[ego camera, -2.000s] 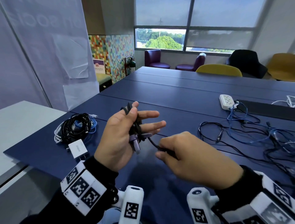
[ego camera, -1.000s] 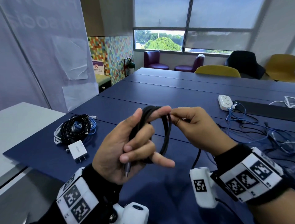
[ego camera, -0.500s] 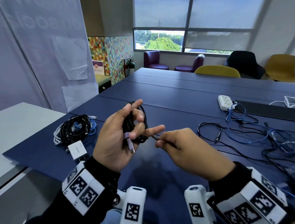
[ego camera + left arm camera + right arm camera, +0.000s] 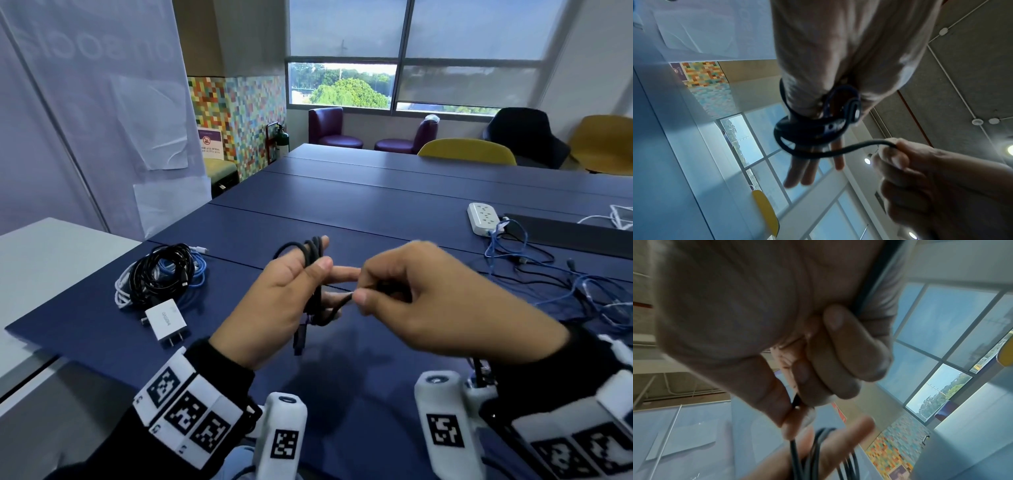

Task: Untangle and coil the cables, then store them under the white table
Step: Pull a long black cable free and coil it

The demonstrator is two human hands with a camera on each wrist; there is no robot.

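Note:
A black cable [image 4: 313,253] is wound in loops around my left hand [image 4: 291,294], which I hold up above the blue table [image 4: 342,212]. My left thumb presses the loops against the hand, and the other fingers [image 4: 807,170] point straight out. The cable's purple-grey plug [image 4: 299,339] hangs below the palm. My right hand [image 4: 411,301] pinches the free run of the cable [image 4: 869,143] between thumb and forefinger, just right of the left fingers. In the right wrist view the cable strands [image 4: 818,451] lie across the left hand [image 4: 838,434], below my right fingers [image 4: 838,361].
A coiled bundle of black, white and blue cables [image 4: 161,274] and a white charger [image 4: 166,322] lie on the table's near left corner. The white table [image 4: 41,260] adjoins at the left. A white power strip [image 4: 483,219] and a tangle of blue and black cables [image 4: 565,281] lie at the right.
My right hand has carried the cable over the left hand, down and back up, laying another loop on it. It now pinches the cable close to the left fingers.

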